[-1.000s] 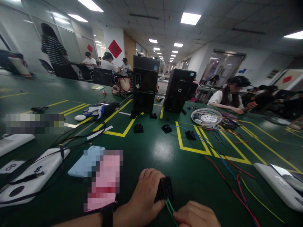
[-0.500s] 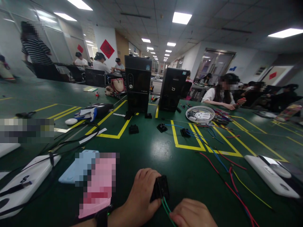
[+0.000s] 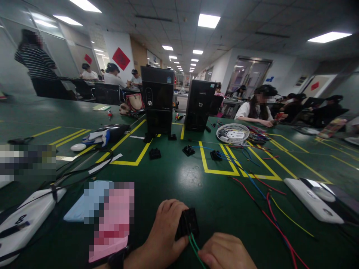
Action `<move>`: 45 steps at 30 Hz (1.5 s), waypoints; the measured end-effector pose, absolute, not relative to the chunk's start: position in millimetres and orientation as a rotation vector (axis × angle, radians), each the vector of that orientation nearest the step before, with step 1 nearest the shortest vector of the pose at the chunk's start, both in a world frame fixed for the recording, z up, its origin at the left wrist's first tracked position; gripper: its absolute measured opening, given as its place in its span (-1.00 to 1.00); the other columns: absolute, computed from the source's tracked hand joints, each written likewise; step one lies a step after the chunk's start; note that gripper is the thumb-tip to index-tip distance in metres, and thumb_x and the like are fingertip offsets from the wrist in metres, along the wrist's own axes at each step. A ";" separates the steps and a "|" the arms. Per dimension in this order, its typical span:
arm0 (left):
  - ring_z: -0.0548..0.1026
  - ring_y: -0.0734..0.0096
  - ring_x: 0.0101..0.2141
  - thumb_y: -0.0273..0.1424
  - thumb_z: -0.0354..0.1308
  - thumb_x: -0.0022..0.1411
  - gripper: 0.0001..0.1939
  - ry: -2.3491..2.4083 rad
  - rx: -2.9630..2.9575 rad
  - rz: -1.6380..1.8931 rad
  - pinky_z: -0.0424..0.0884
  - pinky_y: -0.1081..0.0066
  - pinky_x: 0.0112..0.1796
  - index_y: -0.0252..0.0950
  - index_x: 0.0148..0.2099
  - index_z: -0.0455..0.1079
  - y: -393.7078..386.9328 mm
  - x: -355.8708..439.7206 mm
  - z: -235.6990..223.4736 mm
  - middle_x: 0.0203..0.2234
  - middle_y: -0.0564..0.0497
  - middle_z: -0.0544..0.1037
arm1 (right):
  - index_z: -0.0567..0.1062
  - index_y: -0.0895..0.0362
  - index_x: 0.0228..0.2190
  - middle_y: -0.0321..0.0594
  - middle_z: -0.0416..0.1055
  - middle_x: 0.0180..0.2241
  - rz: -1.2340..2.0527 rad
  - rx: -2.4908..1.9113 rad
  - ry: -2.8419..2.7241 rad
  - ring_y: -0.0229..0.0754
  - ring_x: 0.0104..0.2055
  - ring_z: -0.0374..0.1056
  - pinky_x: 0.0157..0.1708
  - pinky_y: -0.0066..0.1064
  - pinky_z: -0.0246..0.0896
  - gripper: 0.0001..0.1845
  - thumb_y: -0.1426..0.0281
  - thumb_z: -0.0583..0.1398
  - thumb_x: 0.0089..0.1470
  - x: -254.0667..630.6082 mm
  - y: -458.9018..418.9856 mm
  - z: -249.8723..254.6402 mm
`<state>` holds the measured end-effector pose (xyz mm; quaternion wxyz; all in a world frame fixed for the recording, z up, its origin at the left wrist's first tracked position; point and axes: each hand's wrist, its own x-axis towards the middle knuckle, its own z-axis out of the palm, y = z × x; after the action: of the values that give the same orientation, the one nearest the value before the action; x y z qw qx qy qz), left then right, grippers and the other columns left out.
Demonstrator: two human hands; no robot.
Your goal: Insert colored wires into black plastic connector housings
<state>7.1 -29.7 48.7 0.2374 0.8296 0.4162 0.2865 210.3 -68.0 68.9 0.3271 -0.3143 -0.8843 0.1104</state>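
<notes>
Two bare hands busy at one blk block [image 3: 193, 220], on or just over grn table [image 3: 213, 194], can't tell which. L hand [image 3: 168, 231] clasped on block's left side, fingers curled over top, thumb by near edge. R hand [image 3: 226, 252] just right of & nearer than block, closed, thumb + forefinger pinching grn wires [image 3: 193, 243] from block's near edge. Can't tell how deep in block. Dk wristband [image 3: 117, 257] on L wrist, left of block.

Left of block: pink item [image 3: 114, 224], partly pixelated, touching lt-blue item [image 3: 74, 211]; farther left, wht device [image 3: 36, 209] marked "8" w/ blk cables across.

Right of block: red wires [image 3: 263, 215], yel wire [image 3: 291, 216], then 2nd wht device [image 3: 308, 198].

Beyond block: three small blk parts [image 3: 155, 153] in loose row, blue wires [image 3: 255, 181] by two of them; behind, two upright PC towers [image 3: 157, 101]. Beyond & right of block: wht basket [image 3: 237, 135] w/ bits inside; past it, seated co-worker [image 3: 244, 112] in wht sleeves, hands at sth red.
</notes>
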 end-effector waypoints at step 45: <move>0.32 0.11 -0.06 -0.49 0.26 0.05 -0.54 1.115 2.332 0.811 0.20 0.05 0.00 -0.21 -0.01 0.21 -29.1 4.3 44.2 -0.12 -0.03 0.41 | 0.42 0.14 -0.55 -0.26 0.42 -0.65 0.237 -0.819 -2.329 -0.30 -0.62 0.30 -0.60 -0.48 0.15 -0.47 0.33 -0.13 0.36 209.0 -67.8 61.3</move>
<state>4.3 -29.1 44.2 0.2145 0.8408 0.4021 0.2923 209.0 -67.8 61.3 0.3250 -0.3122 -0.8881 0.0903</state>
